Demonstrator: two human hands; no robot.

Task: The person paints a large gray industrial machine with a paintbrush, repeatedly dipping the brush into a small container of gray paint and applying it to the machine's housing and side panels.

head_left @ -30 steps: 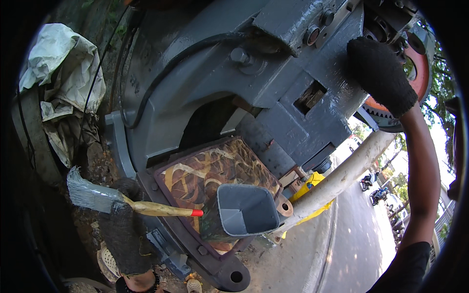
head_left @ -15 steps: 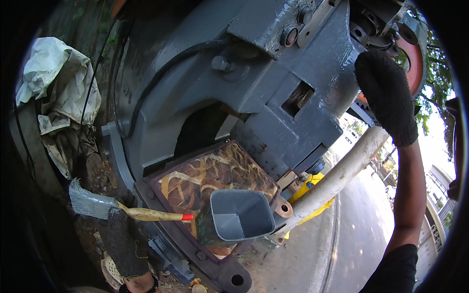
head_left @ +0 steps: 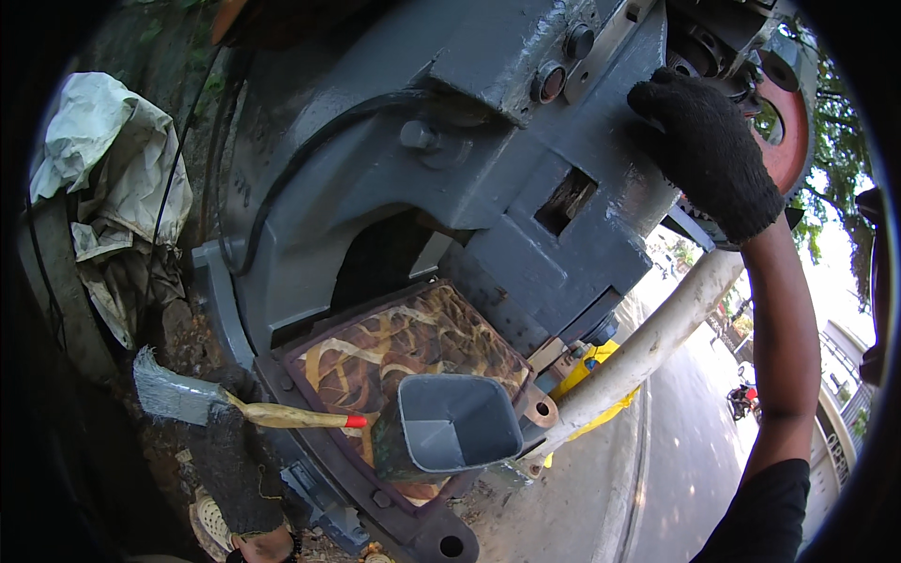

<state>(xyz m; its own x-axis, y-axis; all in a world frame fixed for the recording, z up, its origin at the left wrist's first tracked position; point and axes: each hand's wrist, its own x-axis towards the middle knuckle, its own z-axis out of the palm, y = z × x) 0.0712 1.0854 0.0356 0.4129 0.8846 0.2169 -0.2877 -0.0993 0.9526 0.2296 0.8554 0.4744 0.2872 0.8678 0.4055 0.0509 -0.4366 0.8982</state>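
Note:
My left hand [head_left: 228,457], in a black glove, grips a paintbrush [head_left: 246,410] with grey-coated bristles, a pale wooden handle and a red tip. The brush lies level at the lower left, its handle pointing at a grey square paint container [head_left: 458,423]. That container rests on a camouflage-patterned cushion [head_left: 375,349]. My right hand [head_left: 709,150], also in a black glove, lies flat against the upper right of a large grey-painted machine body [head_left: 394,178], next to a red wheel [head_left: 794,122].
A pale pipe [head_left: 651,344] slants from the machine toward the lower middle, with a yellow object [head_left: 584,383] behind it. Crumpled white cloth [head_left: 105,174] hangs at the left. A paved road [head_left: 680,469] runs below on the right, with trees beyond.
The view has drifted slightly and the machine looms a little closer. My right hand stays pressed on the machine and my left hand keeps hold of the brush, nearly still.

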